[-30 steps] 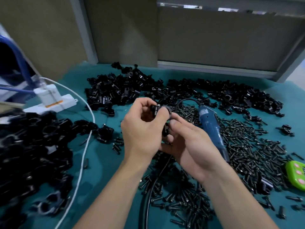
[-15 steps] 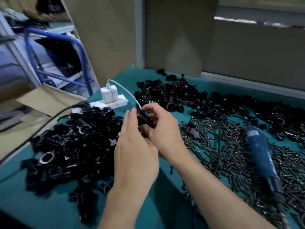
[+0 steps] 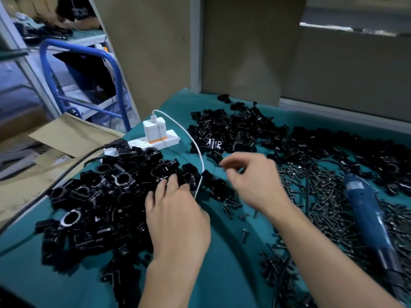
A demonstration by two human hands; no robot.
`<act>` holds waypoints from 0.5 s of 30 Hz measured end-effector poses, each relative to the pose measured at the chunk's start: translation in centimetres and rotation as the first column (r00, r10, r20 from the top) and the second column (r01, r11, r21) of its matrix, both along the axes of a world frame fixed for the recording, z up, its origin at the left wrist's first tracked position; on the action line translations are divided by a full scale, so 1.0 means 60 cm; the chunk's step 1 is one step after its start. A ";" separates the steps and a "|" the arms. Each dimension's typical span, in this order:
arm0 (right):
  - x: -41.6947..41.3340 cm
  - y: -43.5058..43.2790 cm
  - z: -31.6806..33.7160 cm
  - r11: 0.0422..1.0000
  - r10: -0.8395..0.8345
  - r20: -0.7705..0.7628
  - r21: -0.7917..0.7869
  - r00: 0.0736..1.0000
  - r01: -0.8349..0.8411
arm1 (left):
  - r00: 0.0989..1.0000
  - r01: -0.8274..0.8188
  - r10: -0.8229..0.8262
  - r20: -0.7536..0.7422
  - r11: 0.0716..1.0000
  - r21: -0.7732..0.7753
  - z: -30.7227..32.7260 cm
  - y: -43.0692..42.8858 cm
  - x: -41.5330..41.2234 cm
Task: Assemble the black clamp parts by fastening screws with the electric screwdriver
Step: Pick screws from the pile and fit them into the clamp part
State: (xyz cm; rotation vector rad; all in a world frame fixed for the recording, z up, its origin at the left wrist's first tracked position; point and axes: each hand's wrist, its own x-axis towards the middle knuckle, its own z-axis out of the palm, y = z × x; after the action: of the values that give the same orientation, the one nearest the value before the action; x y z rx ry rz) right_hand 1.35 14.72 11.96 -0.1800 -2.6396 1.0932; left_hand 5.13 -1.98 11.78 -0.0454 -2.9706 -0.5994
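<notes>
Left hand (image 3: pixel 175 216) lies flat, fingers straight, tips touching the near heap of black clamps (image 3: pixel 100 196) — right hand (image 3: pixel 251 181) hovers loosely curled, empty; the blue screwdriver (image 3: pixel 369 214) lies on the screws (image 3: pixel 322 196) at right

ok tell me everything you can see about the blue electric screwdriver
The electric screwdriver is a long, tapering tool with a blue, plastic-looking body and a pale label near its far end. Its near end narrows into a dark collar, and the bit is too blurred to make out. A black cable leaves the far end and arcs left. The tool lies flat and unheld, slanting away from the person, on the heap of loose dark screws at the table's right.
</notes>
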 end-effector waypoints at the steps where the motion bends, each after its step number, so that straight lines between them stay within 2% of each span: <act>1: -0.004 0.024 0.006 0.997 -0.076 -0.017 0.017 0.997 0.076 | 0.996 -0.003 0.009 -0.084 0.997 0.072 0.005 0.010 0.002; 4: -0.033 0.083 0.013 0.962 -0.214 0.041 0.182 0.976 0.203 | 0.927 0.131 -0.042 -0.372 0.967 0.218 0.017 0.065 0.007; 6: -0.065 0.100 0.013 0.946 -0.206 0.107 0.276 0.973 0.170 | 0.902 0.230 -0.062 -0.427 0.907 0.352 0.020 0.115 -0.001; 7: -0.083 0.105 0.014 0.949 -0.174 0.125 0.287 0.977 0.133 | 0.928 0.240 -0.063 -0.367 0.855 0.460 0.023 0.141 -0.007; 9: -0.119 0.113 0.017 0.957 -0.090 0.145 0.286 0.985 0.045 | 0.994 0.107 -0.088 -0.062 0.784 0.612 0.013 0.193 -0.024; 11: -0.152 0.122 0.020 0.947 -0.041 0.214 0.320 0.976 -0.030 | 0.969 -0.036 -0.131 0.207 0.760 0.649 -0.014 0.237 -0.040; 12: -0.168 0.127 0.020 0.939 -0.035 0.274 0.338 0.961 -0.062 | 0.958 -0.053 -0.148 0.245 0.748 0.661 -0.029 0.252 -0.044; 15: -0.207 0.136 0.007 0.915 -0.015 0.434 0.369 0.901 -0.162 | 0.969 0.028 -0.180 0.171 0.763 0.645 -0.061 0.270 -0.050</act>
State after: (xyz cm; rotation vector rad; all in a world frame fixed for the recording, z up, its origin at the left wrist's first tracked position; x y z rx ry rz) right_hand -11.07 22.86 12.36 -0.2598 -3.2237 0.5505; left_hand 2.10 14.23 8.15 -0.0913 -2.7870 -1.7070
